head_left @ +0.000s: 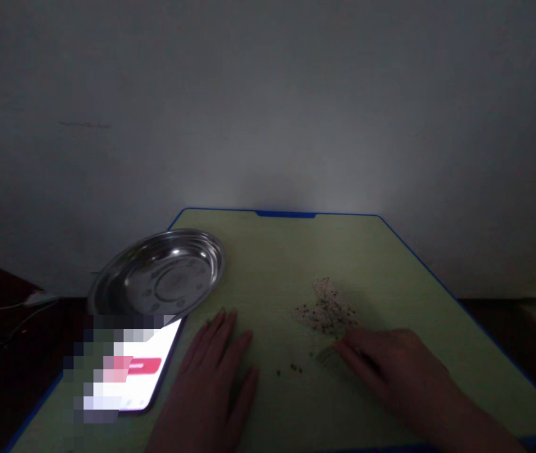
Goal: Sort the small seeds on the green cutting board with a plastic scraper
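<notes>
My left hand (216,384) lies flat on the pale green table (268,258), fingers stretched out, with nothing in it. A small heap of whitish grains mixed with dark bean-like bits (328,309) is spread on the table right of the middle. At the near edge of this heap, my right hand (390,365) is closed, thumb and forefinger pinched together; anything between the fingertips is too small to make out. A few loose dark bits (293,367) sit apart from the heap, between my two hands.
A shiny round steel basin (173,277) stands at the table's left side. In front of it lies a phone (148,384) with a lit screen, partly pixelated. A plain grey wall (277,113) rises behind the table's blue edge. White cables (13,311) run at far left.
</notes>
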`<state>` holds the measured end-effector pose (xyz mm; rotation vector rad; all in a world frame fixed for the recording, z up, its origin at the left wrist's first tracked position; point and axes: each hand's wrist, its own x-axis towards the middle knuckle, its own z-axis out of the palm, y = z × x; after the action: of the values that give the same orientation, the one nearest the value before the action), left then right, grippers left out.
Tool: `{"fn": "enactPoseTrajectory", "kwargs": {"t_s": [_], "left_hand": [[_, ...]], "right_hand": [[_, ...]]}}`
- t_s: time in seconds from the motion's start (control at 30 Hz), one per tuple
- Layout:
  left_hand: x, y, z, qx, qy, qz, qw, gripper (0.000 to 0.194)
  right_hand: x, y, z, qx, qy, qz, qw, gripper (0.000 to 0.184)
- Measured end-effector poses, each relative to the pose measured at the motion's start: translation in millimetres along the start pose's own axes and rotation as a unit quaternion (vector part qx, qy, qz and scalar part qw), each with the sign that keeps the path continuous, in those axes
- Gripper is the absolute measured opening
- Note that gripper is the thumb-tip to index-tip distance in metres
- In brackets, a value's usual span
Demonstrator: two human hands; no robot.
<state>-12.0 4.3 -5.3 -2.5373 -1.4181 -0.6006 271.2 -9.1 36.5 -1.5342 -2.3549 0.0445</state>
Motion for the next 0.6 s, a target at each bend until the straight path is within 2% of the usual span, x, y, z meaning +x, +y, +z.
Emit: {"fn": "enactPoseTrajectory", "kwargs": {"t_s": [0.17, 0.33, 0.6], "left_hand": [[0.2, 0.2, -0.5, -0.022, -0.009, -0.006, 1.0, 0.041], [-1.5, 0.3, -0.8, -0.018, -0.004, -0.005, 1.0, 0.041], [-0.1, 1.2, 0.0, -0.021, -0.014, -0.014, 1.0, 0.042]], "right_hand": [[6.2, 4.7, 3.8, -0.002, 0.003, 0.013, 1.0, 0.042], [12.6, 2.5, 5.6, -0.02, 0.004, -0.01, 1.0, 0.046], [2.7, -0.3, 1.5, 0.007, -0.033, -0.05, 0.998, 0.044]]}}
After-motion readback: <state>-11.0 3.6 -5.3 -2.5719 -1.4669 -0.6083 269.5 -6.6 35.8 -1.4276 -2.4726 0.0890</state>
